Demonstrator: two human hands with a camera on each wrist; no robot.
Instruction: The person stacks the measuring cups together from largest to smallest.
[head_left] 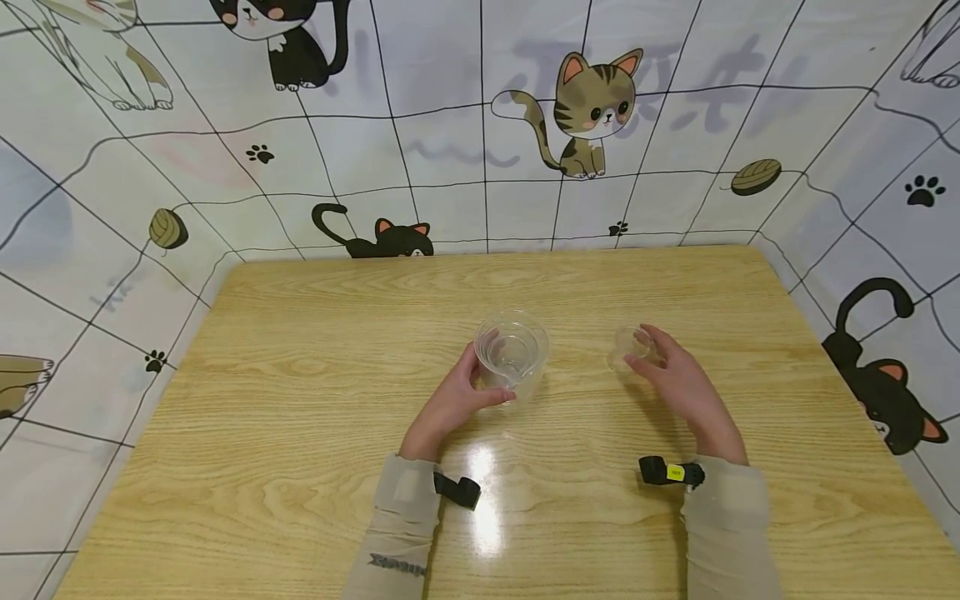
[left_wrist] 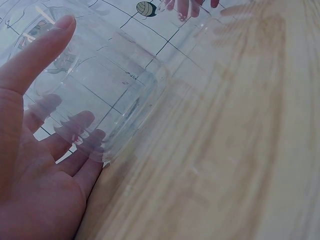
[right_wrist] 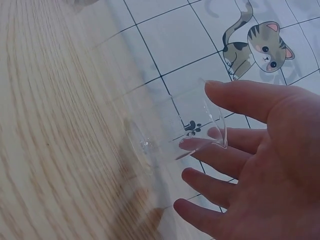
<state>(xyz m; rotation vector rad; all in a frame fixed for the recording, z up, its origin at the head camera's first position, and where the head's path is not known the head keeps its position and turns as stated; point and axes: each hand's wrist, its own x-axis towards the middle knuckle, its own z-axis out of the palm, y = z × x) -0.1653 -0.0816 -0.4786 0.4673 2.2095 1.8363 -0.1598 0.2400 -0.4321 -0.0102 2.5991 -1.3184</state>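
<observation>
A large clear cup (head_left: 517, 354) stands upright near the middle of the wooden table. My left hand (head_left: 453, 402) holds it from the left, thumb along the near side and fingers round the far side. In the left wrist view, the fingers show through the transparent wall of the cup (left_wrist: 117, 95). Off to the right is a smaller clear cup (head_left: 622, 346), upright on the table. My right hand (head_left: 688, 387) pinches it near the rim. The right wrist view has the thumb at the rim of the small cup (right_wrist: 172, 122) and the lower two fingers spread beneath.
The wooden table (head_left: 300, 400) reaches back to a white cloth (head_left: 442, 158) printed with cats and grid lines, which also rises at both sides. A black strap (head_left: 457, 490) is at the left wrist, another strap (head_left: 670, 472) at the right.
</observation>
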